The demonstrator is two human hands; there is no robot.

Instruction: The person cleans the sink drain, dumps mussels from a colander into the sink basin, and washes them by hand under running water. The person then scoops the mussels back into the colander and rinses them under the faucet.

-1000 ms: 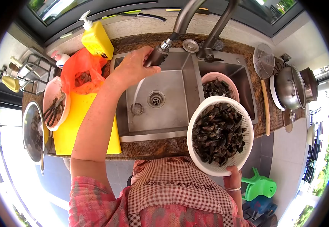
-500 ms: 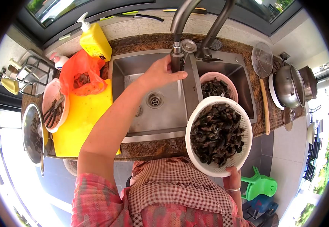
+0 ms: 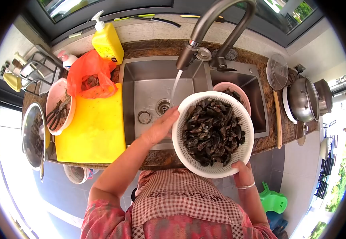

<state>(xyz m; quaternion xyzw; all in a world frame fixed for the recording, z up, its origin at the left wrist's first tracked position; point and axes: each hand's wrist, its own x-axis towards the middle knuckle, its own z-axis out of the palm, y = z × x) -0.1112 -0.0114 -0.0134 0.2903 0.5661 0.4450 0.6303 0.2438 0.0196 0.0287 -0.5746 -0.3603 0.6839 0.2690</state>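
A white plastic colander (image 3: 246,159) full of dark mussels (image 3: 212,133) is held over the counter's front edge, overlapping the sink. My right hand (image 3: 242,173) grips its near right rim, thumb on top. At the colander's left side, my left hand (image 3: 161,126) has its fingers against the rim, some of them hidden beneath. A stream of water (image 3: 176,85) runs from the faucet (image 3: 186,57) into the larger basin of the steel sink (image 3: 145,85), just beyond the colander. In the smaller basin, a pink bowl (image 3: 241,92) with more dark shells is partly covered by the colander.
Left of the sink lie a yellow cutting board (image 3: 91,135), a red plastic bag (image 3: 75,75), a pink basin (image 3: 67,121) with scissors, and a metal pan (image 3: 29,135). A yellow pump bottle (image 3: 108,42) stands behind. On the right are a long-handled strainer (image 3: 277,71) and a pot (image 3: 300,99).
My left hand has left the faucet and come down to the colander's left rim. Water now flows from the faucet. The colander has shifted left and slightly toward the sink.
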